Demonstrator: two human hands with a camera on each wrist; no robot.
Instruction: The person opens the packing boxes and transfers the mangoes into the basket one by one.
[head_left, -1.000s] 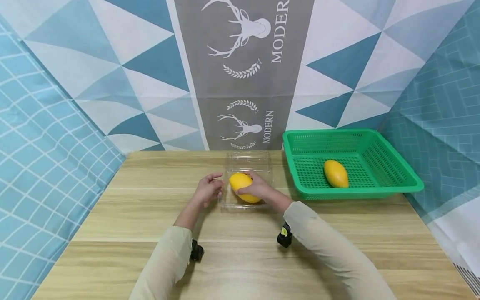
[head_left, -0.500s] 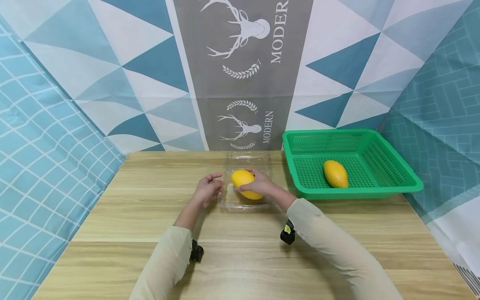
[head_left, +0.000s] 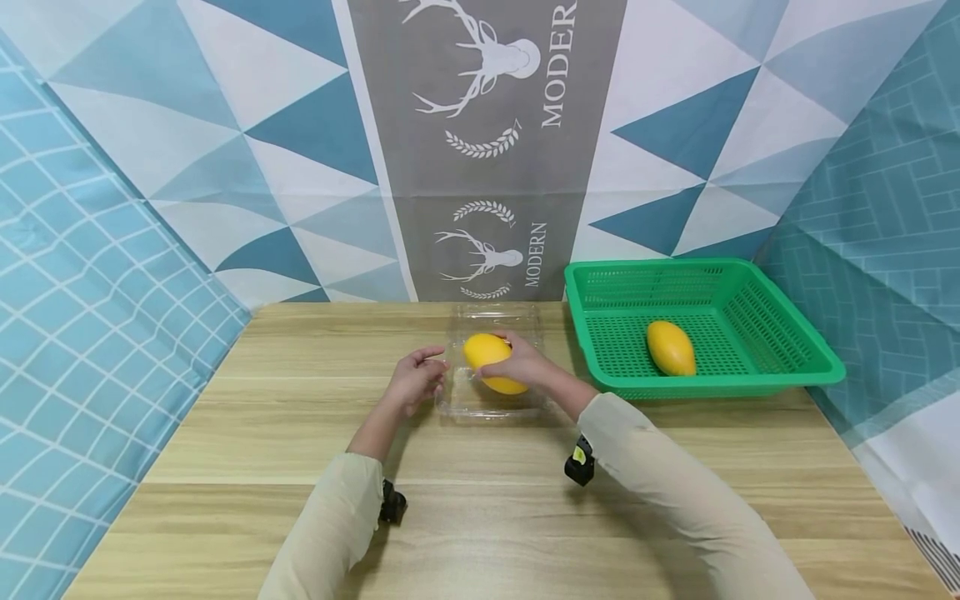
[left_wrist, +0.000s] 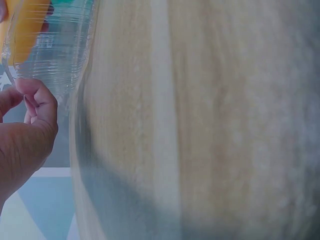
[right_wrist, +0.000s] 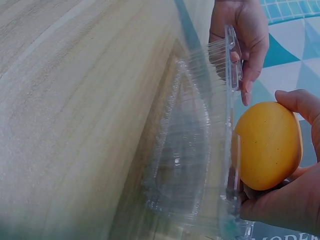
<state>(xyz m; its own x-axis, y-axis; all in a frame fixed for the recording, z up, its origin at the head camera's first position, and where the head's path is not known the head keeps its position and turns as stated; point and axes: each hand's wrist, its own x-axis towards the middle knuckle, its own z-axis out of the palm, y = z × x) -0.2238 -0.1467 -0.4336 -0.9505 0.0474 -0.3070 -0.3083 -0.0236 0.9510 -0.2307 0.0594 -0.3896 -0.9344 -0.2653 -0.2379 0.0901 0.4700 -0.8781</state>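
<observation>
A yellow mango [head_left: 486, 351] is in my right hand [head_left: 525, 365], fingers on its far side and thumb on the near side. It is held over the clear plastic container [right_wrist: 182, 145], right at the opening in the right wrist view. My left hand [head_left: 415, 379] is at the container's left side. In the left wrist view its thumb and curled index finger pinch the container's rim [left_wrist: 11, 75]. The container stands on the table, with its clear lid [head_left: 498, 313] folded back behind it.
To the right stands a green basket [head_left: 750, 379] with a second mango [head_left: 671, 347] lying in it. The wooden table [head_left: 480, 517] meets a patterned cloth wall [head_left: 315, 150] at its back edge.
My right hand has lifted the mango slightly up and away from the container's floor, moving a little toward the back. My left hand has stayed in place at the rim.
</observation>
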